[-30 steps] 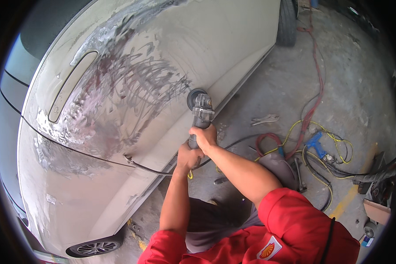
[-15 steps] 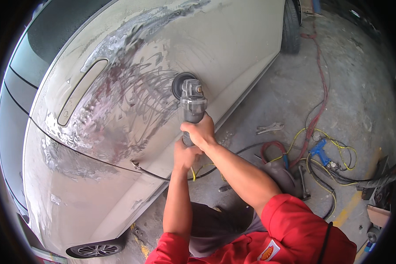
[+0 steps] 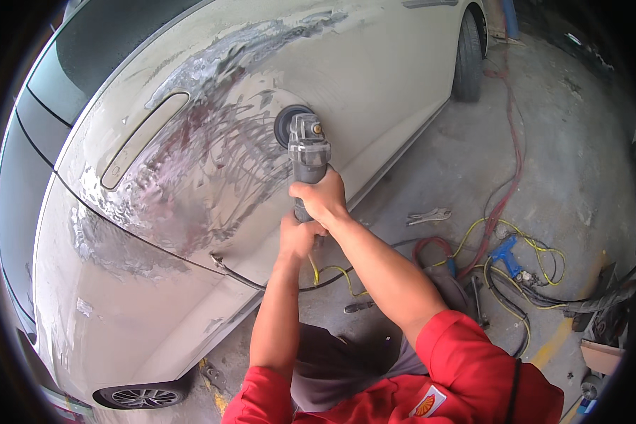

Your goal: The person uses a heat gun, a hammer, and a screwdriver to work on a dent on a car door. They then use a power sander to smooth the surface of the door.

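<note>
Both hands are closed around a dark grey angle grinder (image 3: 309,154) with a black round disc (image 3: 284,128) at its head. My right hand (image 3: 323,195) wraps the middle of the body, while my left hand (image 3: 301,236) grips the rear end just below it. The disc lies against the beige car door (image 3: 374,78), to the right of a patch of scuffed grey filler (image 3: 191,166) with reddish areas. Whether the disc is spinning cannot be told. Left of the patch is the door handle (image 3: 145,140).
A black hose (image 3: 244,278) with a metal end touches the lower door. On the concrete floor to the right lie locking pliers (image 3: 429,216), a blue air gun (image 3: 505,256), a red hose (image 3: 498,212) and tangled yellow cables (image 3: 526,240). A car wheel (image 3: 468,60) stands at the far end.
The view has shifted slightly, so the door handle sits further right and higher. The grinder disc has moved slightly left over the door, toward the handle. Both hands keep their grip.
</note>
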The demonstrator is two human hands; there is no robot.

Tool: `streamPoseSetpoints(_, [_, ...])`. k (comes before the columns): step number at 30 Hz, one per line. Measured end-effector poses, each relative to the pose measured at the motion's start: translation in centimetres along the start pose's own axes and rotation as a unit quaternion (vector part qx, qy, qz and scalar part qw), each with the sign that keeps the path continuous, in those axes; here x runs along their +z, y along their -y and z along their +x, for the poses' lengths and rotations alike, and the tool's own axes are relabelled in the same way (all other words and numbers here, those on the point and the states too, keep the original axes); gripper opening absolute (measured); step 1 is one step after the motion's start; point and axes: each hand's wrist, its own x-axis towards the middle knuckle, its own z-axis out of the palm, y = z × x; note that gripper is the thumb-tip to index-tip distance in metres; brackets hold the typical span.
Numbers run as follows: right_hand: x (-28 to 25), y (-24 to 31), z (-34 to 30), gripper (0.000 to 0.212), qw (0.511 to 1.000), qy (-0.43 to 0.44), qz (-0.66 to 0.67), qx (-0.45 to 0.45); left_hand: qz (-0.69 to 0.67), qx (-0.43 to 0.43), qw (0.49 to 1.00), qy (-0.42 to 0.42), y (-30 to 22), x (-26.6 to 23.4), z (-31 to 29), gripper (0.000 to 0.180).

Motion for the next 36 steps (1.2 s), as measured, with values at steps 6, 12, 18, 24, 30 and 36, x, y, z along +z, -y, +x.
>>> streamPoseSetpoints(6, [0.9,6.1,3.6,0.031,0.993,0.046,0.107,-0.009,0.046,0.031,0.998,-0.004,-6.8,-0.9,2.8,0.028])
streamPoseSetpoints(12, [-1.7,-7.5,-1.0,0.021,0.977,-0.019,0.156,0.144,0.162,-0.075,0.984,-0.006,7.1,0.8,1.1,0.039])
streamPoseSetpoints(18, [-0.4,-10.5,-5.2,0.038,0.997,0.038,0.026,0.066,0.032,-0.067,0.997,-0.008,11.7,-0.4,-2.9,0.039])
streamPoseSetpoints(24, [3.5,-11.0,-8.1,0.057,0.98,0.142,-0.129,-0.045,-0.069,0.106,0.986,-0.106,16.8,-2.7,-4.0,0.043])
streamPoseSetpoints(30, [2.9,-13.2,-7.8,0.054,0.99,0.14,-0.004,-0.007,0.016,-0.011,0.995,-0.099,13.9,-2.9,-5.9,0.045])
streamPoseSetpoints(36, [2.9,-13.2,-7.1,0.046,0.986,0.164,0.016,0.03,0.065,0.027,0.993,-0.093,17.0,-4.1,-3.2,0.046])
